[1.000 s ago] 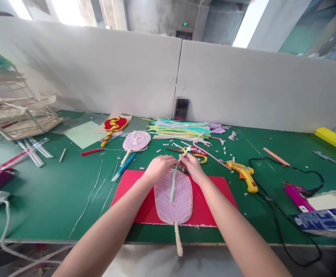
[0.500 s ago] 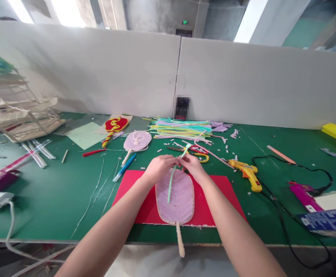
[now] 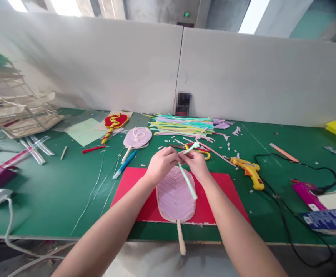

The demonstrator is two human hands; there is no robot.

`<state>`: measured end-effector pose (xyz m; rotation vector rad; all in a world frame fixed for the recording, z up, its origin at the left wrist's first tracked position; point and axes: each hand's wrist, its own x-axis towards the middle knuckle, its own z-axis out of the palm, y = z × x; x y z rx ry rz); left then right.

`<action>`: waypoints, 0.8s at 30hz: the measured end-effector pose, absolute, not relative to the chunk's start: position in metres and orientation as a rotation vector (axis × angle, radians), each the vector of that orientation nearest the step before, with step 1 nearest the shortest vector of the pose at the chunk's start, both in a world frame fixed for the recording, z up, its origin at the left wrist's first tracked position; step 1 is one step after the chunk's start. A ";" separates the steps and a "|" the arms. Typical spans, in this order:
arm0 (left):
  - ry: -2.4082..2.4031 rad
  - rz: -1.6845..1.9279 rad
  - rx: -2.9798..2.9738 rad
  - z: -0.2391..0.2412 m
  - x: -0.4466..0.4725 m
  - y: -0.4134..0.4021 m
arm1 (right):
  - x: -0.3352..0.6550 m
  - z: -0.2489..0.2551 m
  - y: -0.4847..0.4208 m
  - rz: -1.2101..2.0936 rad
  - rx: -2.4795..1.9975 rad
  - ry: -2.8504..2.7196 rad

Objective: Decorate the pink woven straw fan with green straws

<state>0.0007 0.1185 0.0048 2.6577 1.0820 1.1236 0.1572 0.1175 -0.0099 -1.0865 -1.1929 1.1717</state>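
A pink leaf-shaped fan [image 3: 173, 198] with a cream handle lies on a red mat [image 3: 133, 192] at the table's front edge. Above its top end, my left hand [image 3: 161, 163] and my right hand [image 3: 195, 163] meet, fingers pinched. Both grip a light green strip [image 3: 187, 180], which bends at the fingers and hangs down to the right over the fan.
A pile of coloured strips [image 3: 182, 126] lies behind the hands, with a second pink fan [image 3: 137, 137] and a red and yellow fan [image 3: 114, 121] to the left. A yellow glue gun [image 3: 248, 171] and black cable [image 3: 283, 207] lie right. Blue pen [image 3: 124, 164] and loose wires lie left.
Both hands have lifted slightly. The free end of the green strip has swung from lower left over the fan to lower right.
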 end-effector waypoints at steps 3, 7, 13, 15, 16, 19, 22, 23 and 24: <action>1.176 1.162 2.556 0.005 0.002 0.117 | 0.155 -0.010 0.117 1.180 -1.071 -1.186; 1.145 1.109 2.598 0.004 0.001 0.118 | 0.157 -0.012 0.119 1.142 -1.065 -1.183; 1.033 1.068 2.664 0.002 -0.001 0.121 | 0.161 -0.013 0.121 1.102 -1.102 -1.143; 1.032 1.057 2.680 0.002 -0.001 0.121 | 0.161 -0.013 0.121 1.128 -1.071 -1.148; 1.041 1.056 2.687 0.002 -0.001 0.120 | 0.160 -0.013 0.122 1.136 -1.057 -1.143; 1.099 1.083 2.656 0.003 0.002 0.119 | 0.157 -0.012 0.122 1.142 -1.048 -1.081; 1.194 1.168 2.474 0.002 0.005 0.117 | 0.155 -0.010 0.122 1.158 -1.059 -1.011; 1.223 1.203 2.390 0.001 0.006 0.117 | 0.154 -0.009 0.121 1.162 -1.056 -1.006; 1.245 1.235 2.307 0.000 0.007 0.117 | 0.154 -0.008 0.121 1.162 -1.050 -1.012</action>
